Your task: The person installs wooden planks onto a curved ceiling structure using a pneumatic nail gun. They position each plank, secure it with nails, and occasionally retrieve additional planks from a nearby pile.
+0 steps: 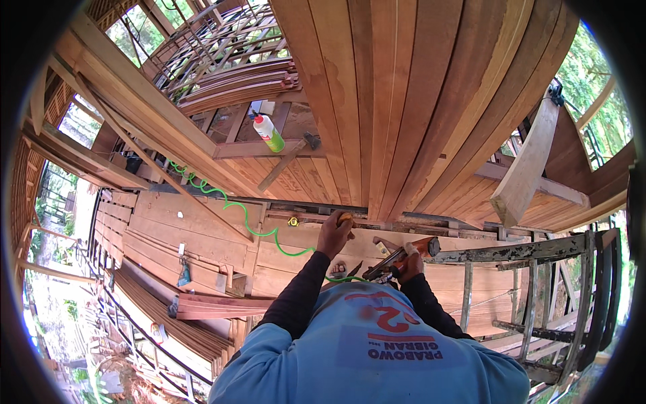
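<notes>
My left hand (334,237) is raised in front of me, fingers curled around a small orange-yellow object (345,219), too small to identify, near the lower edge of the wooden boards (377,135). My right hand (410,266) grips an orange and black nail gun (422,248) held low by my body, its magazine angled down to the left. A coiled green air hose (274,241) runs from the upper left down toward the gun. Left of my left hand, a small yellow tape measure (293,221) lies by the ledge.
A white-green bottle (269,135) and a hammer (309,141) sit on framing above. A painted metal scaffold or ladder (511,250) stands at right. A teal power tool (184,273) and stacked boards (161,316) lie lower left. A loose beam (518,182) hangs at upper right.
</notes>
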`<state>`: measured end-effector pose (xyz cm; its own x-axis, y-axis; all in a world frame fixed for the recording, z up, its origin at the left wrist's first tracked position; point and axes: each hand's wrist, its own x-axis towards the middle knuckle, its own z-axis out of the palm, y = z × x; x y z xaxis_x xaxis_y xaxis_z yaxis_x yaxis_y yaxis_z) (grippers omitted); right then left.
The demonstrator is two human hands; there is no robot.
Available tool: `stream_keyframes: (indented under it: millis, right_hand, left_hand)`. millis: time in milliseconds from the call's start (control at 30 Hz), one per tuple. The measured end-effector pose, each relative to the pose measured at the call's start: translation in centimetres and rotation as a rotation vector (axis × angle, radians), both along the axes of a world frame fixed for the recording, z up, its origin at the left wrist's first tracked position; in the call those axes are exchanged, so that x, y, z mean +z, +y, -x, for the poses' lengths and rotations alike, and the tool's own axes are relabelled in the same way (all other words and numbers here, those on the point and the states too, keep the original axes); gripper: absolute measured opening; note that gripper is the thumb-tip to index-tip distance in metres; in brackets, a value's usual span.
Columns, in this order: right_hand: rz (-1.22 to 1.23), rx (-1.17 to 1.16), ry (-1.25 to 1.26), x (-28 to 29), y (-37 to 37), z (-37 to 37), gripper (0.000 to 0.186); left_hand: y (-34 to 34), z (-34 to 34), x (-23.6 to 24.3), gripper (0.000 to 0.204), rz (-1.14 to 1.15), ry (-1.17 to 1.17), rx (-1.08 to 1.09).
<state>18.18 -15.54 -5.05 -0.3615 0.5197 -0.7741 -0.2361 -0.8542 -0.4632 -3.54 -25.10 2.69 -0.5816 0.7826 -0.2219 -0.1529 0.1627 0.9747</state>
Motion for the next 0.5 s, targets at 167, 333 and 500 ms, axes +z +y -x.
stream_keyframes:
  millis: [167, 333, 500]
  right_hand:
    - [-0.09, 0.106, 0.035, 2.9, -1.9, 3.5, 0.046]
    - [-0.084, 0.037, 0.02, 3.1, -4.0, 6.6, 0.043]
    - [-0.017, -0.014, 0.039, 0.1, -4.9, 7.5, 0.03]
  left_hand:
    - [-0.9, 3.7, -0.5, 0.014, -0.006, -0.048, -0.018]
    - [-2.4, 6.5, -1.7, 0.014, -0.03, -0.127, -0.016]
    - [-3.7, 8.7, -3.2, 0.015, -0.012, -0.156, -0.06]
